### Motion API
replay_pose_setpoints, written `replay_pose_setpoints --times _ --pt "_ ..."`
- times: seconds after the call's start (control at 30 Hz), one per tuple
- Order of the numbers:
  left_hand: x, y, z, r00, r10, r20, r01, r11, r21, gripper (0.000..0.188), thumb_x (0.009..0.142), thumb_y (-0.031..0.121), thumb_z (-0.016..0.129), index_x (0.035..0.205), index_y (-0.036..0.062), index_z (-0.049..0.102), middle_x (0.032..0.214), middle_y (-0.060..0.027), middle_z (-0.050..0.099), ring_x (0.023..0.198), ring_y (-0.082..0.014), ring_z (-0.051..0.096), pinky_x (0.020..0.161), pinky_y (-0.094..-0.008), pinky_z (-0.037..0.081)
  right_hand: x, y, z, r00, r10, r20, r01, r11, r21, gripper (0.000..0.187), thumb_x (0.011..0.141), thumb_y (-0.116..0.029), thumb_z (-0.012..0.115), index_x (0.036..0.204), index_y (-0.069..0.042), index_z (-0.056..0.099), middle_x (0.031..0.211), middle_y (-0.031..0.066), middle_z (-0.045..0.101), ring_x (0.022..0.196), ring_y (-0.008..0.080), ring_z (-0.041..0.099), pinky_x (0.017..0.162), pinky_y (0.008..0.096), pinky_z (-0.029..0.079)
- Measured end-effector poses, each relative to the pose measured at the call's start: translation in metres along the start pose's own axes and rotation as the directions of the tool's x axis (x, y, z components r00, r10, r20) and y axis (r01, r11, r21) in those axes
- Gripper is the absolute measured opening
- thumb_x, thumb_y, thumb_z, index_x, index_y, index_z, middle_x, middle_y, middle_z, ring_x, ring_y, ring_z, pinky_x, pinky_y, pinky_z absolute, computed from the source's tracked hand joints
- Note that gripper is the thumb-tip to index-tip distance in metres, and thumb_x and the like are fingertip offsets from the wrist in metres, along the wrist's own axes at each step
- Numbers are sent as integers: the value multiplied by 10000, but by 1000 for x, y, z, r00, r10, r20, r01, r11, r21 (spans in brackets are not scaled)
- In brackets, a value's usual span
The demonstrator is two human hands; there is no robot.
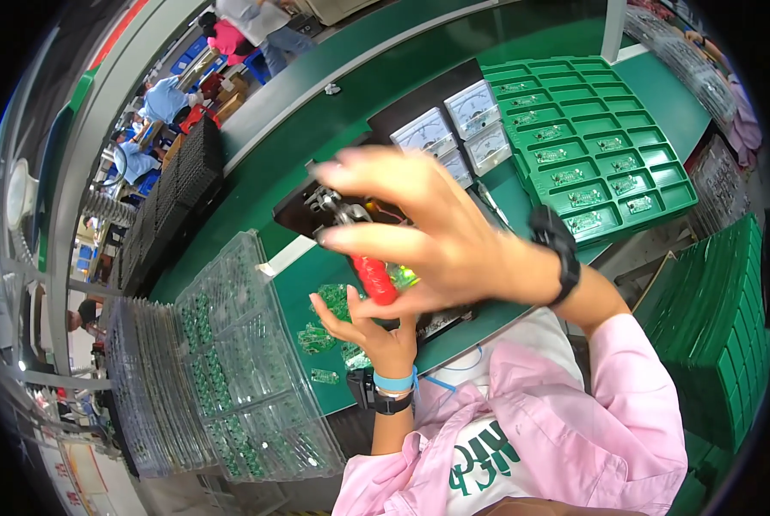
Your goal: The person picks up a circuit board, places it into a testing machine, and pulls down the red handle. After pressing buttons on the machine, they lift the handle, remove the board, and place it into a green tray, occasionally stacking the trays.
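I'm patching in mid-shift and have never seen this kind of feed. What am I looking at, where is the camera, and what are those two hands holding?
This is one wide fisheye view from a camera worn on a person's head, looking down at their own two bare hands, so straight edges bend near the rim. There is no robot. The right hand, with a black wristband, grips red-handled pliers. The left hand, with a blue wristband, is open, palm up, just below them; whether it holds anything is unclear. Underneath is a green workbench. On it lie small green circuit boards, clear plastic trays of boards on the left, a green compartment tray on the right, and white panel meters behind.
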State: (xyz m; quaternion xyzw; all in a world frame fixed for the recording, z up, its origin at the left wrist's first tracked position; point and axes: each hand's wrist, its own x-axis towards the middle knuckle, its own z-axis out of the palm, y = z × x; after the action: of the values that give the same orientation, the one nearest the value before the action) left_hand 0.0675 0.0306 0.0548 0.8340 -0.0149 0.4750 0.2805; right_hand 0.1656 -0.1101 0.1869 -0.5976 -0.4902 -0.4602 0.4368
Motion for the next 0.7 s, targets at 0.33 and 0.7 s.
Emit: replay_pose_setpoints --times 0.33,0.7 --pt "5 -50 -68 906 -304 293 183 909 375 241 794 113 724 1022 60 665 1298 -127 502 1174 -345 476 998 -472 359 5 34 20 890 358 -282 -338 934 118 294 789 -9 696 1068 -30 605 1080 116 610 930 204 629 787 291 506" --pt "3 -79 -72 824 -171 540 -5 951 308 198 753 56 744 938 52 673 1088 -114 558 1032 -302 530 858 -432 439 -100 -15 1 510 327 796 -11 928 -374 356 758 -89 608 1077 69 613 592 64 620 482 221 621 446 351 483"
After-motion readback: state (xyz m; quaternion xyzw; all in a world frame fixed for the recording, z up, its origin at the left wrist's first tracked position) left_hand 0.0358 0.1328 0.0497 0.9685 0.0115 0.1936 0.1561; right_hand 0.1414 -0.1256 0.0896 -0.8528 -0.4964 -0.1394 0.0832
